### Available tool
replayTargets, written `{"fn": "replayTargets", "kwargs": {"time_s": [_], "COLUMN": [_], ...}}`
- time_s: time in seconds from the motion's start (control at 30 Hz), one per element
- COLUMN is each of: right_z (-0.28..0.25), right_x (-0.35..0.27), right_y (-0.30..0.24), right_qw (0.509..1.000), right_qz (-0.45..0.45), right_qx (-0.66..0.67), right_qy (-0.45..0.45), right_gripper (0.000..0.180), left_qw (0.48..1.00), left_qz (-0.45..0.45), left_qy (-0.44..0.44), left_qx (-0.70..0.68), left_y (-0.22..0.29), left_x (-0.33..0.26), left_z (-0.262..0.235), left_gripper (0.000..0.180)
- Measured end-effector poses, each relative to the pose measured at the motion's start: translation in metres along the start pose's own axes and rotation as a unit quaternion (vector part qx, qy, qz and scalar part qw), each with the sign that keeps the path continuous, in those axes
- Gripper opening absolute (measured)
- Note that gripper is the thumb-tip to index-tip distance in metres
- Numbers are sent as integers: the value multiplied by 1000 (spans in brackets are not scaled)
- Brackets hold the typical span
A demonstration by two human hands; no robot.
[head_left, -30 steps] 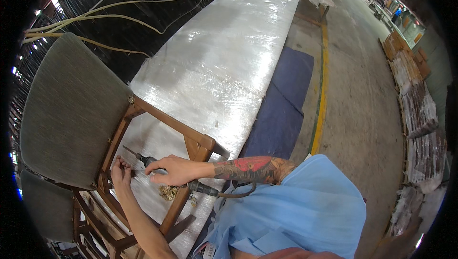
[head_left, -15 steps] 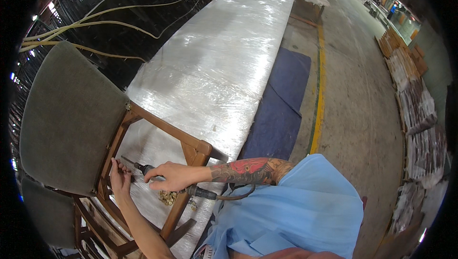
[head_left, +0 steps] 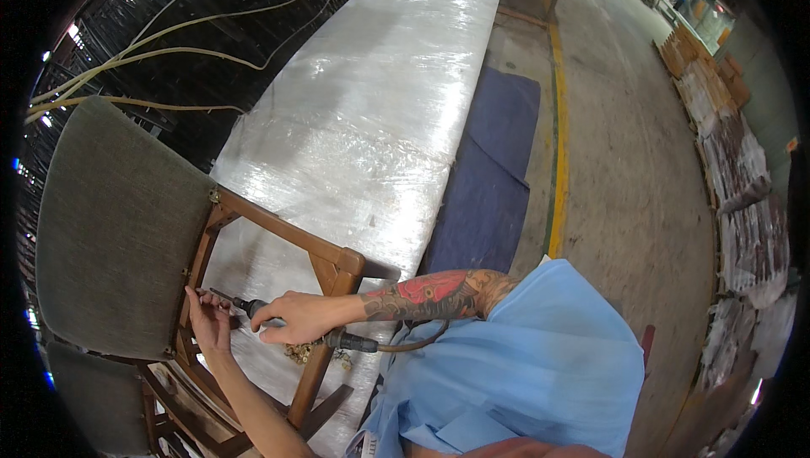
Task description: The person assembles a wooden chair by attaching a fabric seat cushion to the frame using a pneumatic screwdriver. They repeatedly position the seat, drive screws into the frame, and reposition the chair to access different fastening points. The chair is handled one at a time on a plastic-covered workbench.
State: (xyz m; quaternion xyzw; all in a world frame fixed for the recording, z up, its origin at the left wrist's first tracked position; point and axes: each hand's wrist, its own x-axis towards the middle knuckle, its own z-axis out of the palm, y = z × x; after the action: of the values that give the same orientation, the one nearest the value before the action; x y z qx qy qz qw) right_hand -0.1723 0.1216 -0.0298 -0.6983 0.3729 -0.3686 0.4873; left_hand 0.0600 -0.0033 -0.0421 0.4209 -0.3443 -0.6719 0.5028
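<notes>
A wooden chair (head_left: 270, 223) with a grey padded panel (head_left: 126, 230) lies tipped on a plastic-wrapped surface at the left. My right hand (head_left: 295, 316) is wrapped round a dark power screwdriver (head_left: 247, 306), its thin bit pointing left at the frame's inner rail. A hose runs from the tool's rear back along my arm. At that rail, my left hand (head_left: 211, 323) has thumb and fingers drawn together beside the bit's tip. Whatever they pinch is too small to make out. Under the frame, partly hidden, sits a pile of small brass-coloured hardware (head_left: 299, 352).
The long wrapped surface (head_left: 363, 103) stretches away ahead. Blue cloth (head_left: 489, 171) hangs along its right side, beside a floor with a yellow line (head_left: 557, 162). Pale hoses (head_left: 169, 54) cross at the upper left. Another grey chair (head_left: 97, 395) stands lower left; wrapped stacks (head_left: 734, 162) line the right.
My left fingertips have moved left onto the chair's rail, and the screwdriver has followed slightly left with its bit nearer the rail. The whole view has shifted a little.
</notes>
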Motion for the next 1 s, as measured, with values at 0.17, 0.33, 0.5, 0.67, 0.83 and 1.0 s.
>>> {"fn": "replayTargets", "kwargs": {"time_s": [0.17, 0.33, 0.5, 0.67, 0.83, 1.0], "right_z": [4, 3, -2, -2, -2, -3], "right_x": [2, 2, 0, -2, -2, -3], "right_y": [8, 6, -1, 2, 0, 0], "right_qw": [1000, 1000, 1000, 999, 999, 999], "right_qz": [-9, 5, -14, -12, -26, -32], "right_qx": [8, 24, 9, 10, 12, 12], "right_qy": [12, 3, -19, -29, -30, -32], "right_gripper": [40, 45, 43, 45, 46, 46], "left_qw": [970, 962, 962, 955, 971, 979], "left_qz": [85, 66, 58, 53, 45, 20], "left_qy": [134, 153, 167, 194, 152, 119], "left_qx": [184, 217, 208, 217, 179, 163], "left_y": [0, -13, -13, -14, -15, -7], "left_x": [-8, 0, 4, 4, 9, 5], "left_z": [15, -1, -8, -1, -14, -9], "left_gripper": [31, 32, 34, 33, 31, 29]}}
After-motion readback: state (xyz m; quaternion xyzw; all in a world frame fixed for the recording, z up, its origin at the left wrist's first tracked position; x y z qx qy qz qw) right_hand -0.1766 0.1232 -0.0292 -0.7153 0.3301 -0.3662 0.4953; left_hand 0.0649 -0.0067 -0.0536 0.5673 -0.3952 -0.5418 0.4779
